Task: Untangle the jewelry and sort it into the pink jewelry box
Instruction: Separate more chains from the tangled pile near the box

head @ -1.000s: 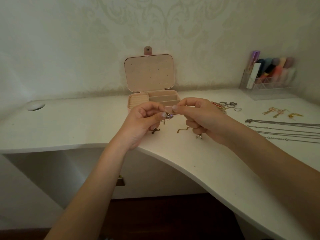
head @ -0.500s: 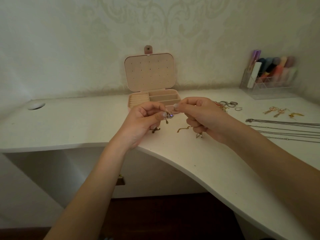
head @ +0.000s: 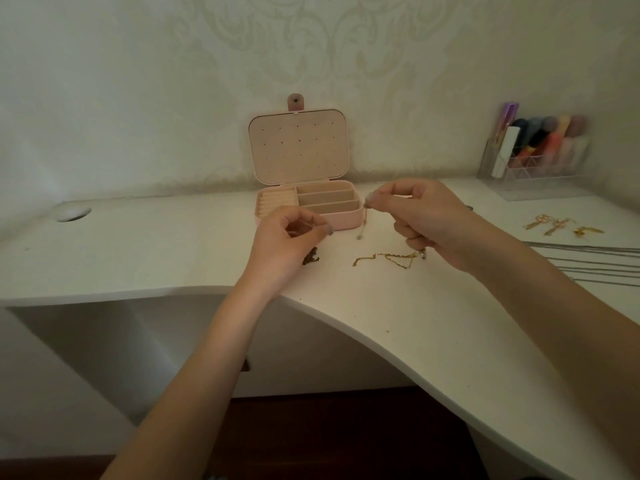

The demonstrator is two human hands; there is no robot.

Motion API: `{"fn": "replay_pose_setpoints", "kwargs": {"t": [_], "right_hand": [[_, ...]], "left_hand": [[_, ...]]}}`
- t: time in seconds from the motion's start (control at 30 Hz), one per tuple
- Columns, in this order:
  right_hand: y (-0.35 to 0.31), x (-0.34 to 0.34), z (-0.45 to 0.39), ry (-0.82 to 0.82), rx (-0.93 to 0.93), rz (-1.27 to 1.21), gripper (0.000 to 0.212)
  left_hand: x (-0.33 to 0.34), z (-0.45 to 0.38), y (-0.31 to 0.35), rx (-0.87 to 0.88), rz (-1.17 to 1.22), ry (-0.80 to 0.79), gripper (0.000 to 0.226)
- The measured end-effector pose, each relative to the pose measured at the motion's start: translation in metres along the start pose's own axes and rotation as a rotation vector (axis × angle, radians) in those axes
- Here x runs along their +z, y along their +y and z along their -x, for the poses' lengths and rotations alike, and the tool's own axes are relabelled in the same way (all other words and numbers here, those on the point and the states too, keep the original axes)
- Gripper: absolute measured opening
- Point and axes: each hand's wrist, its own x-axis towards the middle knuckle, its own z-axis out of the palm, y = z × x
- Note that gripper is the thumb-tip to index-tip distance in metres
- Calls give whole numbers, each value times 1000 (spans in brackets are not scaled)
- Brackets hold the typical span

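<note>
Above desk [head: 173, 258], earring [head: 363, 225] dangles from right fingers [head: 372, 200].

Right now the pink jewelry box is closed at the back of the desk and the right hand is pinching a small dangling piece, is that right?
Not quite: the pink jewelry box is open, lid upright, as the head view shows. The right hand does pinch a small dangling piece.

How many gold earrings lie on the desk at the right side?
3. The gold earrings lie in a row near the right edge: the first, the second beside it, the third farthest right. The right hand may hide others.
</note>
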Motion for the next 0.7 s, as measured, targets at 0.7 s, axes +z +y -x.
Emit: {"fn": "replay_pose_setpoints", "kwargs": {"t": [0.7], "right_hand": [[-6, -1, 0, 46, -204, -47, 15]], "left_hand": [[40, 2, 43, 162, -151, -286, 25]]}}
